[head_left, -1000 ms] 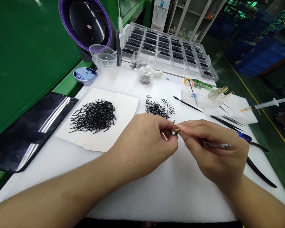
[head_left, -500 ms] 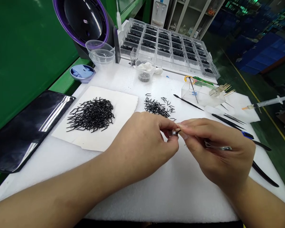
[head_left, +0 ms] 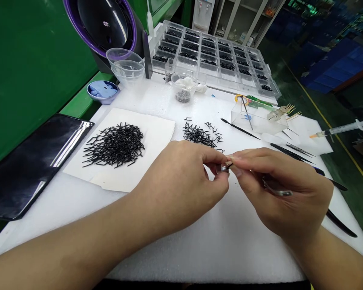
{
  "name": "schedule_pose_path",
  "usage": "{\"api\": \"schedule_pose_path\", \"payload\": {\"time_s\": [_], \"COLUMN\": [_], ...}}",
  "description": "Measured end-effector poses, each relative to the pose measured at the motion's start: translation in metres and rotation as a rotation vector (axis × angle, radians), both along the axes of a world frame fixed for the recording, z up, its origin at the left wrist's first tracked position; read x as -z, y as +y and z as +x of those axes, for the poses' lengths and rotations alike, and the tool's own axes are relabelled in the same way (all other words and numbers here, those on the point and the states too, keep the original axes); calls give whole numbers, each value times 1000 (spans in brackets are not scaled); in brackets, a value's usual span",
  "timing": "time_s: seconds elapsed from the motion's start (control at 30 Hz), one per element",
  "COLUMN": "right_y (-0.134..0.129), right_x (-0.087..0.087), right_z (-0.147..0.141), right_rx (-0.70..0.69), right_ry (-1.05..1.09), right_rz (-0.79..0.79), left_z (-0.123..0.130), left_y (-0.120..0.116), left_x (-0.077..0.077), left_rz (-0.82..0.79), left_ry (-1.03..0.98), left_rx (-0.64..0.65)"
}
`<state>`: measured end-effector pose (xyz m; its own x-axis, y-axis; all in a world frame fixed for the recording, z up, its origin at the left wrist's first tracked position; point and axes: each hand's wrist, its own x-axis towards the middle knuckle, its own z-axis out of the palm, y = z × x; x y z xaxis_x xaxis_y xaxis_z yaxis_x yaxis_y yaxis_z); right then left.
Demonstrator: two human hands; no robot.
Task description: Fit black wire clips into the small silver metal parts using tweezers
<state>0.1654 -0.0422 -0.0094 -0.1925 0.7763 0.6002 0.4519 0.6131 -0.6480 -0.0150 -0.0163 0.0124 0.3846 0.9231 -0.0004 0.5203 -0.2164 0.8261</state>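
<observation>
My left hand [head_left: 177,187] pinches a small shiny metal part [head_left: 221,169] between thumb and fingertips, above the white foam pad [head_left: 199,249]. My right hand [head_left: 282,193] holds metal tweezers [head_left: 276,190] against its fingers, and its fingertips meet the metal part. A short black wire piece [head_left: 229,164] sticks out at that meeting point. The tweezer tips are hidden by my fingers. Beyond my left hand lie a large heap of black bent wire pieces [head_left: 115,145] on a paper sheet [head_left: 157,137] and a smaller heap [head_left: 198,136].
A clear compartment tray [head_left: 211,56] holds black pieces at the back. Nearby are a cup with white cotton [head_left: 184,85] and a clear box [head_left: 251,119]. Black-handled pliers [head_left: 341,223] and a syringe [head_left: 341,129] lie right. A dark tablet [head_left: 33,161] lies left.
The view has drifted, shifting the table slightly left and up. My right hand has rolled a little, turning the tweezers, while both hands stay together on the metal part.
</observation>
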Motion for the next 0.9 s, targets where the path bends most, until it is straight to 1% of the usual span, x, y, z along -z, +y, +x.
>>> {"api": "schedule_pose_path", "payload": {"time_s": [0.13,0.2,0.37,0.43,0.5,0.6,0.67,0.73,0.83,0.9], "right_y": [-1,-3,-6,-4,0,7,11,12,12,10], "right_x": [-1,-3,-7,-5,-3,-2,-4,-7,-11,-10], "right_z": [0,1,6,8,11,14,14,13,9,5], "right_rx": [-5,17,223,249,211,108,52,24,1,-28], "right_ry": [-24,-23,56,123,231,393,479,571,702,780], "right_rz": [-3,-20,-83,-148,-234,-358,-454,-597,-801,-875], "left_z": [-1,-1,-1,0,0,0,0,-1,-2,-1], "left_y": [0,1,2,1,1,1,1,1,1,1], "left_x": [1,2,8,11,15,22,24,24,15,9], "left_rz": [5,19,50,42,50,112,156,170,138,82], "left_ry": [19,48,144,217,277,288,279,231,65,-41], "left_rx": [13,7,2,30,80,186,203,152,-37,-141]}}
